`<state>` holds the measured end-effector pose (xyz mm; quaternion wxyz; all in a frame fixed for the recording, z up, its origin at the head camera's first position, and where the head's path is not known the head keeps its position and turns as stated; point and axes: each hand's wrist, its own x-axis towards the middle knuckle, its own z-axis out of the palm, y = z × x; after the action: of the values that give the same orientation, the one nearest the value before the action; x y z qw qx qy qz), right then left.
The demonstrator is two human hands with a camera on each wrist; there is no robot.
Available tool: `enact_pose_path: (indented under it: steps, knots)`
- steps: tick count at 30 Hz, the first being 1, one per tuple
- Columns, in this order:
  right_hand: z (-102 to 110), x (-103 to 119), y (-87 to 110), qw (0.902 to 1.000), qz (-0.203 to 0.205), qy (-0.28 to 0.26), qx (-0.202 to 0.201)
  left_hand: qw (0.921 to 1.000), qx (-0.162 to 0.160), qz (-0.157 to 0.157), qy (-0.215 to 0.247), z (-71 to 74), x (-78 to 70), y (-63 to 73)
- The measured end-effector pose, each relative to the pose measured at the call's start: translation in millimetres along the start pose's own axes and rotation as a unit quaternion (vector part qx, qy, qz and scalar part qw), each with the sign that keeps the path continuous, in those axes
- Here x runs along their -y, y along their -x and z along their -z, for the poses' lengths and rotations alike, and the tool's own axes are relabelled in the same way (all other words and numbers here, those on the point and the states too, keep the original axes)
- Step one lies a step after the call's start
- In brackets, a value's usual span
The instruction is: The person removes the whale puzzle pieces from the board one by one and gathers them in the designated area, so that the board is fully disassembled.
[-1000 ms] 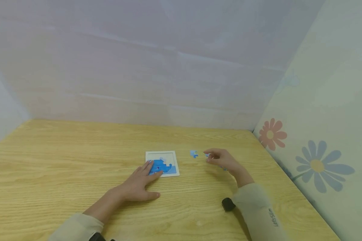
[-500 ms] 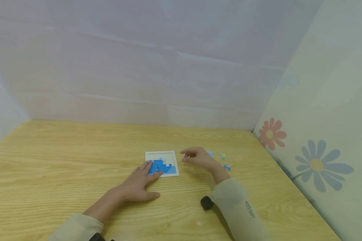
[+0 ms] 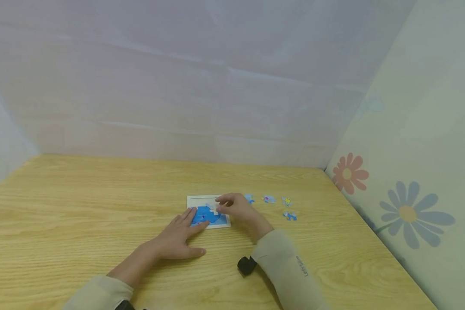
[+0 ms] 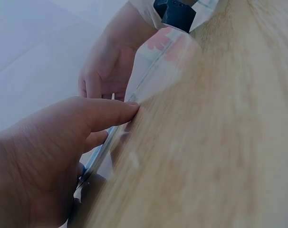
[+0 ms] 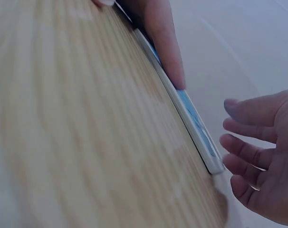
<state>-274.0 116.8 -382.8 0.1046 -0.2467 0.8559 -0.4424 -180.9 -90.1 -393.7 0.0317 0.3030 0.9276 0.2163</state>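
Note:
A square white-framed jigsaw puzzle [image 3: 227, 224] lies on the wooden table, with a blue elephant across its lower part and a pale upper part. My left hand [image 3: 175, 237] rests with fingers spread on its lower left, fingertips over the elephant picture and thumb on the table. My right hand [image 3: 238, 208] is over the puzzle's right side, thumb and fingers bent together. A small pale puzzle piece [image 3: 215, 211] shows at these fingertips, and a thin light edge shows below them in the left wrist view. In the right wrist view, the right hand [image 5: 263, 152] hovers beside the frame's end.
Several loose pieces lie right of the frame: a blue-and-white piece [image 3: 249, 198], one with a pink spot [image 3: 269, 199], a yellow sun piece [image 3: 286, 201] and a blue piece [image 3: 289, 216]. A pale wall [image 3: 159, 86] stands behind the table, a flowered wall [image 3: 422, 129] at right.
My right hand has moved left from the loose pieces to above the puzzle's right side, uncovering those pieces. The left hand has stayed put on the puzzle.

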Motion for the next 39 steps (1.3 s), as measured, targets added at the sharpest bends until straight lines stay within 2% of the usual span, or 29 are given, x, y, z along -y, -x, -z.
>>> enact_pose_path:
  steps: [9, 15, 22, 28, 39]
  knots:
    - [-20.0, -4.9, -9.8, 0.9987, -0.043, 0.021, -0.018, 1.0000, -0.002, -0.004, -0.006, -2.2, 3.2, -0.2]
    - [-21.8, -3.3, -8.7, 0.9958, -0.005, 0.090, -0.018, 1.0000, -0.002, -0.005, -0.005, -1.9, 1.9, -1.3]
    - [-25.1, -1.4, -8.1, 0.9936, 0.012, 0.109, -0.024, 0.9999, -0.006, -0.009, -0.009, -1.8, 2.0, -0.7]
    - [-28.1, -1.7, -8.6, 0.9942, 0.007, 0.099, -0.041, 0.9999, -0.006, -0.007, -0.007, -1.1, 1.6, -0.3]
    - [-30.0, 0.0, -6.8, 0.9986, -0.004, 0.032, -0.042, 1.0000, -0.002, -0.004, -0.006, -1.1, 1.5, -0.6]
